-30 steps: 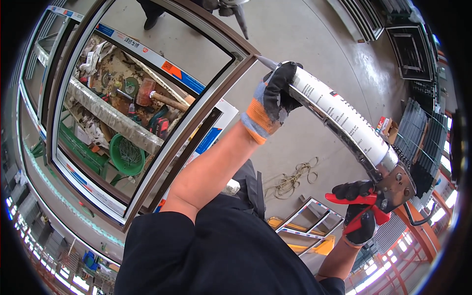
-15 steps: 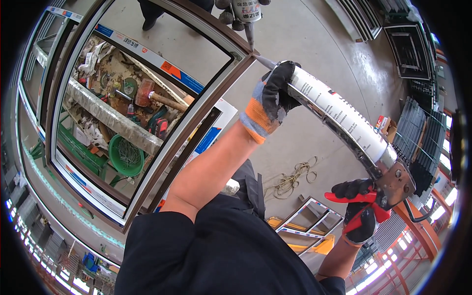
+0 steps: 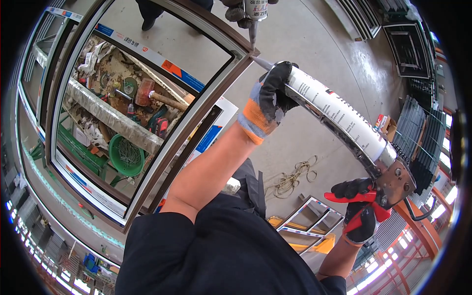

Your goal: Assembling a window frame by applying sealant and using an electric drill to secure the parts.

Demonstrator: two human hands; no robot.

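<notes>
A caulking gun (image 3: pixel 327 110) with a white sealant tube in it lies slantwise between my gloved hands. Near its front end my left hand (image 3: pixel 273 98) is wrapped round the tube and frame. My right hand (image 3: pixel 358 209) grips the red handle and trigger at the rear. The grey nozzle (image 3: pixel 263 62) points to the upper left, its tip at the corner of a brown window frame (image 3: pixel 211 110). From the top, a co-worker's gloved hand (image 3: pixel 236 14) holds a second sealant tube (image 3: pixel 255 9), whose nozzle tip comes down at the same corner.
Through the frame show a cluttered bench (image 3: pixel 115 130), a mallet (image 3: pixel 147 93), a cordless drill (image 3: pixel 158 123) and a green bowl (image 3: pixel 127 155) of screws or nails. A coiled rope (image 3: pixel 295 179) and a small frame (image 3: pixel 312 219) lie on the floor. Stacked profiles (image 3: pixel 423 137) stand at right.
My caulking gun and left hand have shifted very slightly left. The co-worker's tube has moved a little right and up, its nozzle tip staying by the corner.
</notes>
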